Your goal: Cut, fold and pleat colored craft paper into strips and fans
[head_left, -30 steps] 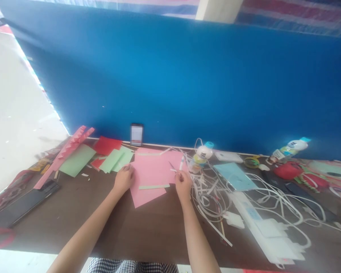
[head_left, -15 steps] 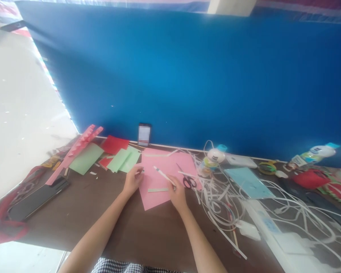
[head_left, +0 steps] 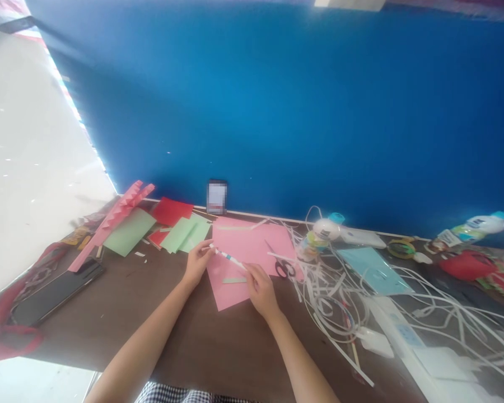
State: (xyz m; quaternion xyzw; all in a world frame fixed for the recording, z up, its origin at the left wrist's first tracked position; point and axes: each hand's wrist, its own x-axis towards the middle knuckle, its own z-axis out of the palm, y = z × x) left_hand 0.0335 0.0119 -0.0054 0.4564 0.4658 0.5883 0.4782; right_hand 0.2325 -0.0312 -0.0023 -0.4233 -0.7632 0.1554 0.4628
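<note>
A white pen (head_left: 227,257) is held across a pink paper sheet (head_left: 252,251) on the brown table (head_left: 218,347). My right hand (head_left: 259,287) grips its near end, fingers closed. My left hand (head_left: 198,261) pinches its far end at the sheet's left edge. A narrow green paper strip (head_left: 234,280) lies on the pink sheet just under the pen. Black-handled scissors (head_left: 280,265) rest on the sheet's right side, apart from both hands.
Green (head_left: 128,231) and red (head_left: 172,210) sheets and a folded pink strip (head_left: 109,224) lie left. A phone (head_left: 217,197) leans on the blue board (head_left: 277,112). White cables (head_left: 340,291), bottles (head_left: 321,232), a power strip (head_left: 397,330) crowd the right. A dark tablet (head_left: 54,292) sits far left.
My right hand laid down the scissors, took up the white pen and swung it leftward. My left hand now pinches its far end. The camera view shifted left.
</note>
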